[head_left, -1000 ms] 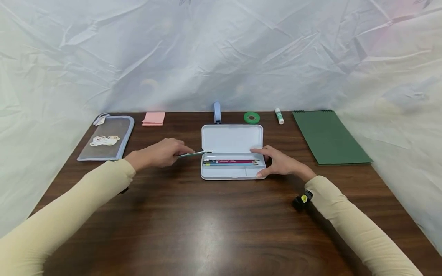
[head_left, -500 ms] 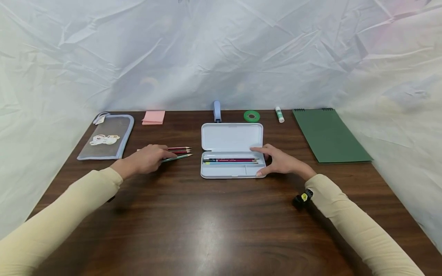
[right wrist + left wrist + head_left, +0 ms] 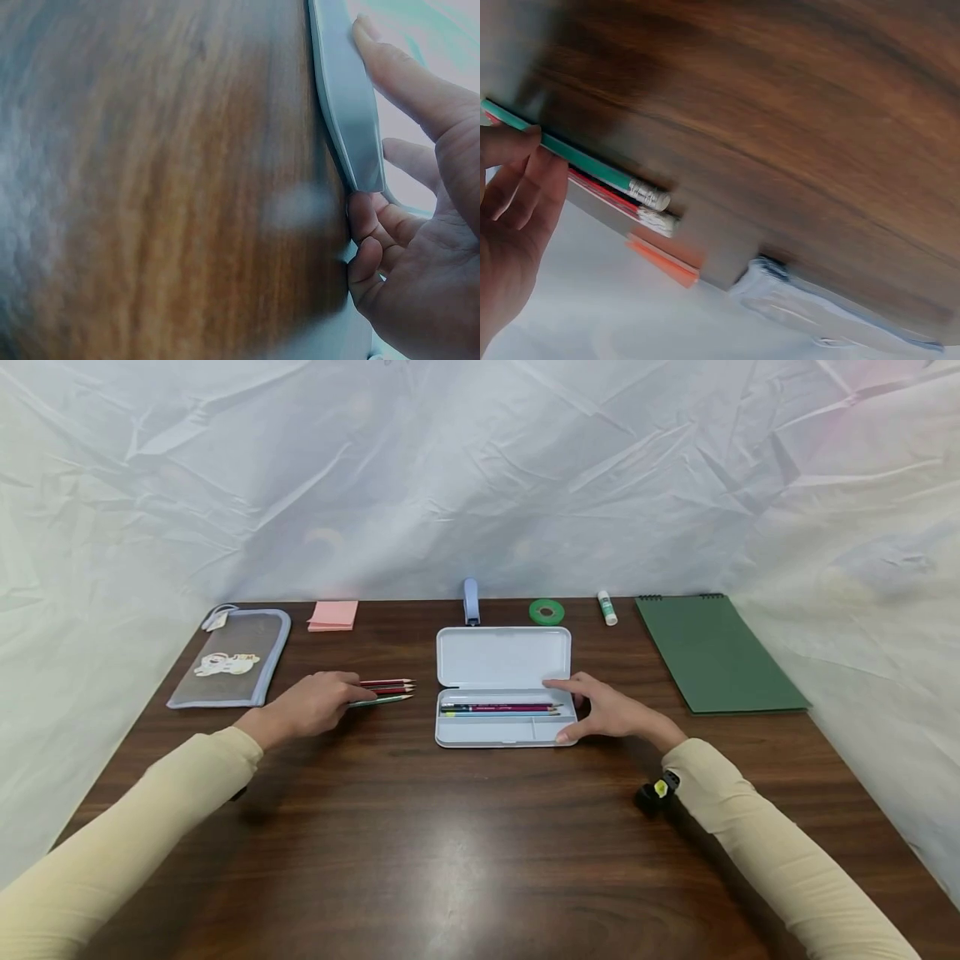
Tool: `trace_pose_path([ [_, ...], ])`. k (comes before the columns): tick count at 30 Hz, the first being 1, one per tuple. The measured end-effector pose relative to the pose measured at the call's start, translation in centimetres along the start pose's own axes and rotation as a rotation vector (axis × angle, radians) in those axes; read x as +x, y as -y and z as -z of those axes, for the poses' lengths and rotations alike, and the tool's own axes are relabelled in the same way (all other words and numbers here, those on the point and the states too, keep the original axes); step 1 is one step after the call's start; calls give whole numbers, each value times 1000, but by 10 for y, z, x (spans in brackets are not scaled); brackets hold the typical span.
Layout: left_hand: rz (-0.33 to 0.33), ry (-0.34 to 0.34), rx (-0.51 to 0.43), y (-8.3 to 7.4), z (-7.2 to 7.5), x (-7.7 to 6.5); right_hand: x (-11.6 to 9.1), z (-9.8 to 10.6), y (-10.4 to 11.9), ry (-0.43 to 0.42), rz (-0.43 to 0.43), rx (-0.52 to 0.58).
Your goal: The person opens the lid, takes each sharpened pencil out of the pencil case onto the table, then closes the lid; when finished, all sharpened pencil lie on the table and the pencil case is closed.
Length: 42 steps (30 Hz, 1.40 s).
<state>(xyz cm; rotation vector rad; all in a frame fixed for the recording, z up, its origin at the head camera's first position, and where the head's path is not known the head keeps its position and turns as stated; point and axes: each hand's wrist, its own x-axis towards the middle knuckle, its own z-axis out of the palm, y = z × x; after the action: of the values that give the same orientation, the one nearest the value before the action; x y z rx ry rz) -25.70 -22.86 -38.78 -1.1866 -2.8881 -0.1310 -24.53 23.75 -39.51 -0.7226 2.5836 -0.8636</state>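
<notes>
Pale glare is reflected on the near worktop [image 3: 450, 860]; shadow is cast beside the left sleeve [image 3: 142, 827]; both wrist views are blurred.

Head cam dn — R-wrist cam [image 3: 648, 800] prob. sideways

Left hand [image 3: 313, 702] pinching; right hand [image 3: 613, 712] spread wide, gripping.

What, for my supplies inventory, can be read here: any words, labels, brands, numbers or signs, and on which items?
No text can be read for certain.
Glue stick: label marks too small.
Pencils in the open white case: print too small.
Pouch: any lettering on its tag or sticker is too small.
Green pencil in the left hand: no legible print.
</notes>
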Motion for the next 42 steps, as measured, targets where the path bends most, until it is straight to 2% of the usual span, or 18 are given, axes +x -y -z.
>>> trace_pose_path([
  [5,-31,-52,54,6,-3,-2,0,1,0,0,-4,-9],
  [9,-43,-72,53,7,-4,-1,0,1,0,0,-7,-14],
  [19,-4,-79,73,7,-4,1,1,0,2,3,-3,-5],
  [29,6,-86,91,9,-4,1,1,0,1,3,-11,-4],
  [36,30,-139,27,5,-3,8,1,0,0,4,-13,-11],
  [40,21,-197,-53,-9,2,23,1,0,0,5,-13,-12],
  [42,-6,-198,-103,-20,7,34,1,0,0,5,-10,-13],
])
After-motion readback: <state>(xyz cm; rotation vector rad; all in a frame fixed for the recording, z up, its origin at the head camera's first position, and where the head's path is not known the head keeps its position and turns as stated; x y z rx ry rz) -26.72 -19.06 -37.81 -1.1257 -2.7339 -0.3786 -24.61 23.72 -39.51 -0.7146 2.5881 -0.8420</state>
